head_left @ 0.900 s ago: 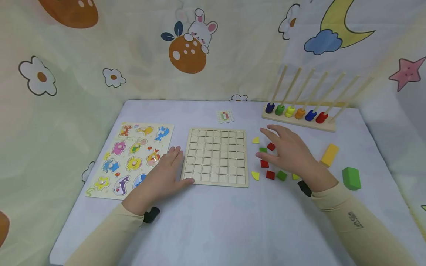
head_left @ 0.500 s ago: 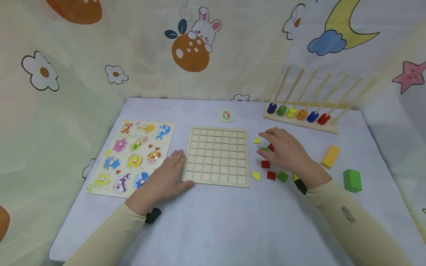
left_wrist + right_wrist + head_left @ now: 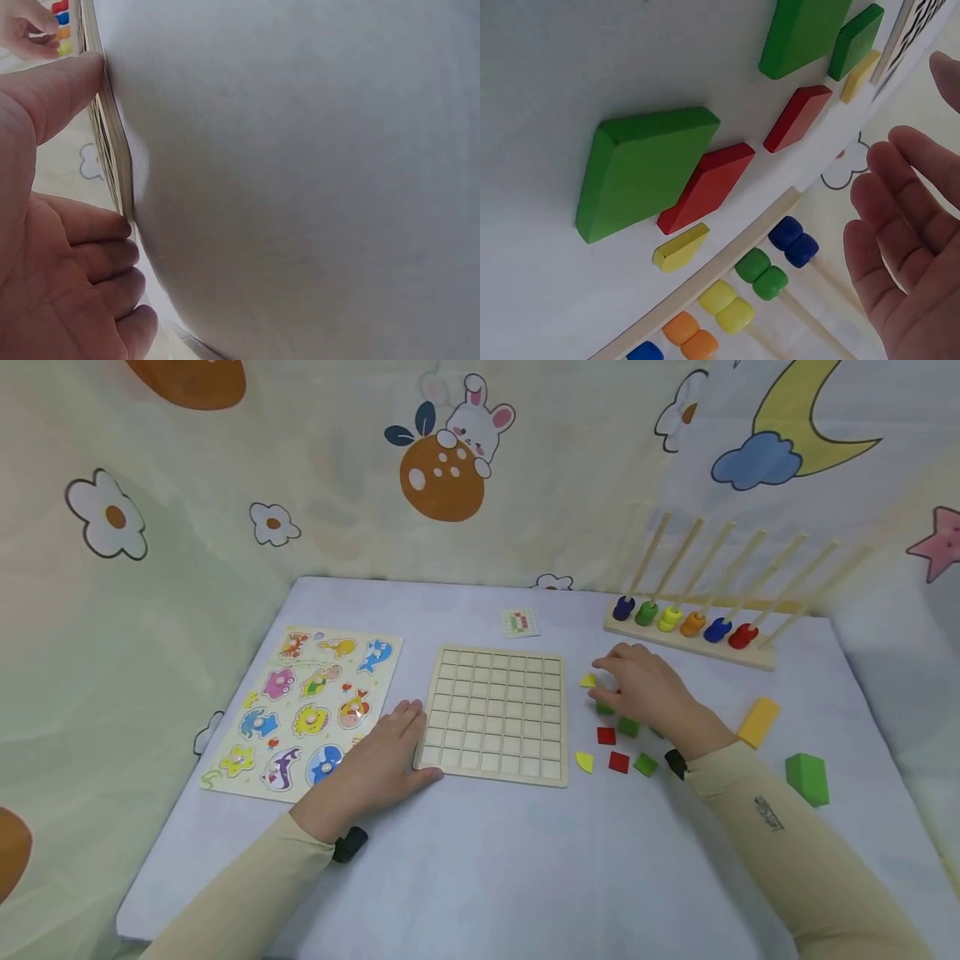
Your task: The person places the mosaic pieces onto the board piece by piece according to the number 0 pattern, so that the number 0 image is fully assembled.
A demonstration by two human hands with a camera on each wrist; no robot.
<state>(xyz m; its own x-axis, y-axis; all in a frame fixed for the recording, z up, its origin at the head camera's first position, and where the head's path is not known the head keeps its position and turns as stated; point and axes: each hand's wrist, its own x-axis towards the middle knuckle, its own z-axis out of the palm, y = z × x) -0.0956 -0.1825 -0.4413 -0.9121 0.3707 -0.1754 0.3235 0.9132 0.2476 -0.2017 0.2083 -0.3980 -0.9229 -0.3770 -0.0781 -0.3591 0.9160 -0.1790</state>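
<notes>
A square wooden grid board [image 3: 498,713] lies mid-table in the head view. My left hand [image 3: 367,770] rests at its lower left corner, fingers straight; in the left wrist view the thumb [image 3: 71,86] touches one edge of the board [image 3: 112,142]. To the board's right, my right hand [image 3: 648,697] hovers over small wooden tiles, thumb and fingers apart. Around it lie a red tile [image 3: 606,736], a green tile [image 3: 646,765] and a yellow quarter-round [image 3: 584,762]. The right wrist view shows relaxed fingers [image 3: 900,202] with nothing visible in them. Some tiles are hidden under this hand.
An animal peg puzzle [image 3: 309,693] lies left of the board. Behind it is a small pattern card [image 3: 521,623]. A bead rack [image 3: 690,643] with upright rods stands at the back right. A yellow block [image 3: 759,722] and a green block [image 3: 807,779] lie beyond the right forearm.
The head view has shifted slightly, so the table appears further right. My right hand's thumb and fingers have drawn a little closer over the tiles. My left hand stays at the board's corner.
</notes>
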